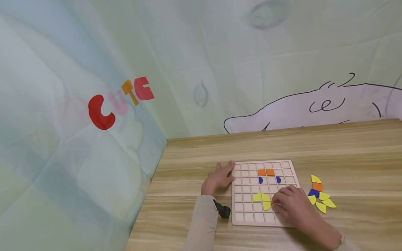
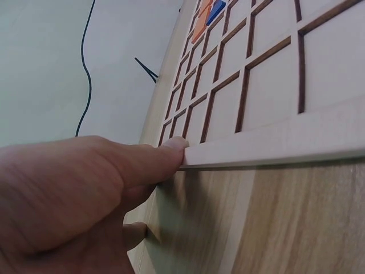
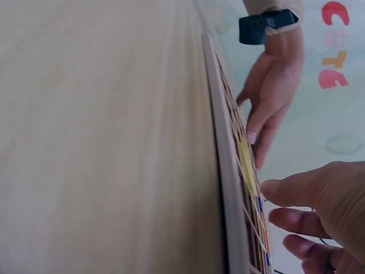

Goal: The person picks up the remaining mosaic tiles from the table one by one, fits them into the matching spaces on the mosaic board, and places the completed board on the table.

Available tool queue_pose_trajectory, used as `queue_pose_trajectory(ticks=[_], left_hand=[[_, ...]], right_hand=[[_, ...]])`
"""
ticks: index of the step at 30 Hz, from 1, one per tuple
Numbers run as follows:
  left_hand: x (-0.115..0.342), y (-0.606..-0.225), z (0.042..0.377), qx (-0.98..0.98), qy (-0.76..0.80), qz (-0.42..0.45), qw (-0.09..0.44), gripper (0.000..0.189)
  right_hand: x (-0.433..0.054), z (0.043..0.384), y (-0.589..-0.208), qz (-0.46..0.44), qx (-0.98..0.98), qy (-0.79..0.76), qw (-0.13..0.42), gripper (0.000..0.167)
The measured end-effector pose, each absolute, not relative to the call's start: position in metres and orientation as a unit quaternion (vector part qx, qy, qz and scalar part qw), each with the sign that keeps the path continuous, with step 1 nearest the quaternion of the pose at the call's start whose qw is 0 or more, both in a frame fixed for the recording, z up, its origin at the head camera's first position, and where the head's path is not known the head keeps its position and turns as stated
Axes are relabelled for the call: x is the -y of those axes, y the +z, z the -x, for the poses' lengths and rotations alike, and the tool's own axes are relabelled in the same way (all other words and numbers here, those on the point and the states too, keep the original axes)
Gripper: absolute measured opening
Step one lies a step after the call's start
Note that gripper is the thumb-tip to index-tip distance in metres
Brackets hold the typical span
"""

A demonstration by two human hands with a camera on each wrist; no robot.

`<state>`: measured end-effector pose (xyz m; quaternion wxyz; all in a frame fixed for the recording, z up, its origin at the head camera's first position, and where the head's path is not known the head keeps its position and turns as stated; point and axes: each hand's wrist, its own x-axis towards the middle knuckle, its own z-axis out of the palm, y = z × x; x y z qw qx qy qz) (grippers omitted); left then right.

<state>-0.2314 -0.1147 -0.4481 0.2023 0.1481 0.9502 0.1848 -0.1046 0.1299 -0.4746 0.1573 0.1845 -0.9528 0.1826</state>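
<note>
A pale wooden grid board (image 1: 247, 218) lies on the table, holding several flat coloured pieces. My left hand (image 1: 218, 178) touches the board's left edge with spread fingers; in the left wrist view a fingertip (image 2: 175, 145) rests against its rim. Over the lower right cells is my right hand (image 1: 293, 204), fingers bent, close to the yellow quarter-circle pieces (image 1: 266, 206). From the right wrist, a gap shows between thumb (image 3: 279, 191) and fingers, with no piece visible there. Cells under this hand are hidden. Two orange squares (image 1: 265, 172) and blue half-circles (image 1: 278, 180) sit higher up.
Right of the board lies a loose cluster: several yellow pieces (image 1: 321, 207), an orange piece (image 1: 317, 187) and blue ones (image 1: 313, 192). A printed cloth wall (image 1: 194, 115) borders the wood-grain table (image 1: 201, 150) behind and on the left. A black band (image 1: 223, 210) circles the left wrist.
</note>
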Motion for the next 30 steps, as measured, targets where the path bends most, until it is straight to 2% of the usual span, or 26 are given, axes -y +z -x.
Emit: queue_pose_trajectory(ticks=[6,19,30], left_hand=[[0.115,-0.449,0.232,-0.949,0.187,-0.15,0.205,0.059],[0.114,-0.447,0.231,-0.949,0.188,-0.15,0.203,0.059],[0.115,-0.45,0.231,-0.95,0.189,-0.151,0.2,0.058]], right_hand=[[-0.142,0.104,-0.467,-0.144,0.962,0.197,0.123,0.015],[-0.173,0.097,-0.479,-0.131,0.943,0.223,0.209,0.019],[-0.202,0.089,-0.489,-0.095,0.938,0.259,0.211,0.023]])
